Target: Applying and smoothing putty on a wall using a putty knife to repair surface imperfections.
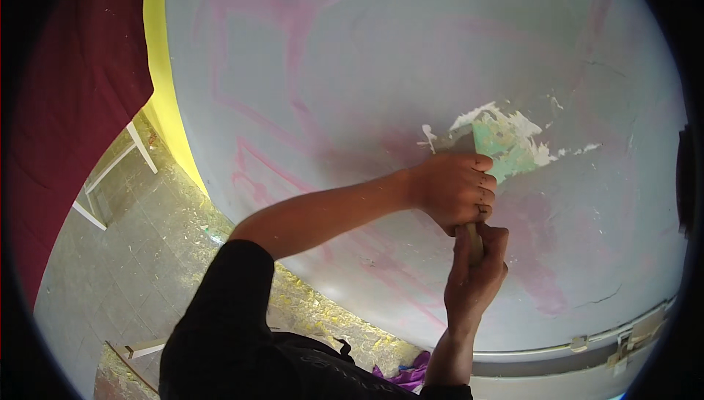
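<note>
Both my hands are closed on a wide-bladed scraper (460,141) held against a pale grey-blue wall (367,48). My left hand (456,189) wraps the tool close to its blade, with the fingers curled over. Below it, my right hand (477,272) grips the light-coloured handle (476,247). The blade's edge meets a patch of bared wall (506,140), where green and cream layers show with ragged white edges. My left hand hides part of the blade and the upper handle.
A dark red cloth (81,85) hangs at the left beside a yellow wall edge (165,70). Paint flakes (315,308) litter the tiled floor (110,261). White furniture legs (117,165) stand left. A trunking strip (543,363) runs low along the wall, near purple fabric (412,374).
</note>
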Tool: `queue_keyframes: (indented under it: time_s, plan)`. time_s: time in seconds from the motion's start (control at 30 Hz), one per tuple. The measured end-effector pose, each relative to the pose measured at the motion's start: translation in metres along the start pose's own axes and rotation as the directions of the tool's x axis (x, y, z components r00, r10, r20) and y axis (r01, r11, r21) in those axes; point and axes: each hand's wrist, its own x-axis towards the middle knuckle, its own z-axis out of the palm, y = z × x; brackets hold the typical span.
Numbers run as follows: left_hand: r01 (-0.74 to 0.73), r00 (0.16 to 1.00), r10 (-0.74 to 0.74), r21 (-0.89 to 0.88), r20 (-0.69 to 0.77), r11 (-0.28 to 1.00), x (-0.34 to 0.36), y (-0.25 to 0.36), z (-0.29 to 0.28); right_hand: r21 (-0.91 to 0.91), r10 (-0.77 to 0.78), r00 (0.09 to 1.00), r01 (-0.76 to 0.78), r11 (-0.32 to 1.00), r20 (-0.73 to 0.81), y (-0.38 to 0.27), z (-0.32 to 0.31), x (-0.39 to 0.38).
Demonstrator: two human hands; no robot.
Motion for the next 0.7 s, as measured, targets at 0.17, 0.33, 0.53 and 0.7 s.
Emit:
queue_keyframes:
  time_s: [0.17,0.33,0.53,0.7]
  plan:
    - [-0.014,0.999,0.012,0.045,0.053,0.999,-0.011,0.003,-0.002,0.011,-0.070,0.997,0.070,0.997,-0.025,0.014,0.015,-0.002]
    - [0.003,0.997,-0.007,0.051,0.075,0.999,-0.001,0.001,0.002,0.053,0.006,1.000,-0.005,0.999,-0.025,0.022,0.011,-0.004]
    - [-0.028,0.991,0.015,0.098,0.133,0.995,0.002,0.004,-0.005,0.152,0.048,0.999,-0.044,0.987,-0.023,0.019,0.009,-0.005]
    - [-0.007,0.987,-0.018,0.159,0.158,0.987,-0.013,-0.006,-0.019,0.072,-0.016,1.000,0.017,0.997,-0.012,0.011,0.029,0.005]
